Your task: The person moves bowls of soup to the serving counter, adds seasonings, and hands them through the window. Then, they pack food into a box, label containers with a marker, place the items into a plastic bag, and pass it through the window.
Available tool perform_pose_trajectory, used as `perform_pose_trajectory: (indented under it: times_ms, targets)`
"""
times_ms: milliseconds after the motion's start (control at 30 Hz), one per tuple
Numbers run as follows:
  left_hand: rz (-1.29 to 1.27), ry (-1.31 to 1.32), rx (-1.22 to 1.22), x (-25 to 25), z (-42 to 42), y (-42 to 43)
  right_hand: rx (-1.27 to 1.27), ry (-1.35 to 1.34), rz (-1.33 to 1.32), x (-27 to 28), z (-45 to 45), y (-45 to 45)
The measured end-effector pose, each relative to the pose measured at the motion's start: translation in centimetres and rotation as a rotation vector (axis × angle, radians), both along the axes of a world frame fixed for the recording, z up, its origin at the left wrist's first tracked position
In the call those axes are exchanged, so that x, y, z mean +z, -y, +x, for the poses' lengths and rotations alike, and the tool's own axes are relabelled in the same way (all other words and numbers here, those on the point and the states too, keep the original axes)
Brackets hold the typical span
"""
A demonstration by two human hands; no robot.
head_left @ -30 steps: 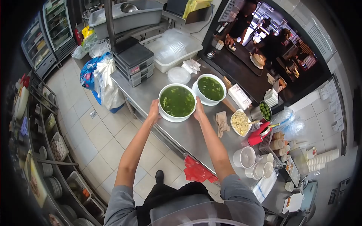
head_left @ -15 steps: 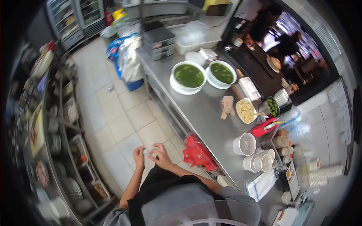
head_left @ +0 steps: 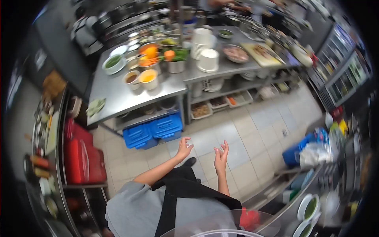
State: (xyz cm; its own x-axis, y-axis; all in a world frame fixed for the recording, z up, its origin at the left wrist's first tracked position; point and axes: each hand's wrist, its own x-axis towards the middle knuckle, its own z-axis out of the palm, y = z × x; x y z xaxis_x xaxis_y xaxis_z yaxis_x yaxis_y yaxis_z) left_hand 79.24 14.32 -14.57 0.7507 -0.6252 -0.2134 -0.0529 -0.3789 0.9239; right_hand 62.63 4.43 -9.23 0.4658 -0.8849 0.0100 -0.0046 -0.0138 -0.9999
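Grip: left hand (head_left: 184,149) and right hand (head_left: 221,156), fingers apart | nearest: blue tubs (head_left: 166,123) | lettering: too blurred to read

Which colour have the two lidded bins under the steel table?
Blue, best seen in the head view.

The rectangular metal table (head_left: 164,85) was silver-grey. On it, a round white bowl (head_left: 114,70) held green food (head_left: 113,61), a round white tub (head_left: 150,84) held bright yellow contents (head_left: 147,76), and a crumpled fabric cloth (head_left: 96,106) was pale green. Under the table, two rectangular lidded plastic bins (head_left: 139,136) were blue. Left of the table, a boxy plastic container (head_left: 82,162) was red. In front of the table, square floor tiles (head_left: 222,136) formed a beige and pale grey grid.
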Motion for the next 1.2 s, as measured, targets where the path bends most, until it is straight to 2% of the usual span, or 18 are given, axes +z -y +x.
perform_pose_trajectory:
  times_ms: [133,200,267,333,400,467,600,733,767,833,900,1000,1100,1200]
  targets:
    - [-0.119,0.137,0.351,-0.7,8.9,-4.9,0.280,0.044,-0.018,3.5,10.0,-2.5]
    - [-0.297,0.061,0.509,-0.1,15.4,-8.5,0.454,0.072,-0.044,5.0,15.1,-3.9]
    - [-0.391,-0.096,0.714,4.9,21.0,-12.0,0.591,0.104,-0.054,7.8,20.6,-5.7]
    - [-0.445,-0.070,0.775,8.0,28.0,-15.6,0.723,0.134,-0.057,9.8,26.7,-7.2]
    - [-0.521,0.029,0.768,8.7,37.1,-18.7,0.855,0.167,-0.087,11.9,33.6,-9.1]
    - [-0.520,0.050,0.764,12.9,45.1,-19.8,0.915,0.159,-0.127,13.2,41.1,-11.2]
    - [-0.471,0.096,0.730,13.5,63.4,-20.2,0.821,0.166,-0.001,11.3,57.9,-15.9]
    - [-0.392,-0.076,0.605,6.6,80.4,-18.8,0.527,0.058,0.267,6.8,74.4,-17.0]
    - [-0.373,-0.120,0.583,6.1,83.1,-18.6,0.463,0.041,0.212,5.1,78.2,-16.2]
    - [-0.380,-0.225,0.509,7.2,85.4,-17.4,0.346,-0.003,0.091,0.8,85.2,-13.8]
    - [-0.410,-0.320,0.437,7.9,86.8,-16.3,0.244,-0.122,0.054,0.4,89.2,-12.3]
    - [-0.450,-0.362,0.338,5.3,91.2,-14.8,0.179,0.050,0.032,-0.2,94.1,-9.6]
    - [-0.406,-0.418,0.329,7.4,91.1,-14.7,0.229,0.023,0.325,0.5,95.9,-7.9]
    - [-0.390,-0.414,0.373,7.1,91.6,-14.2,0.229,-0.098,0.351,1.6,95.7,-8.0]
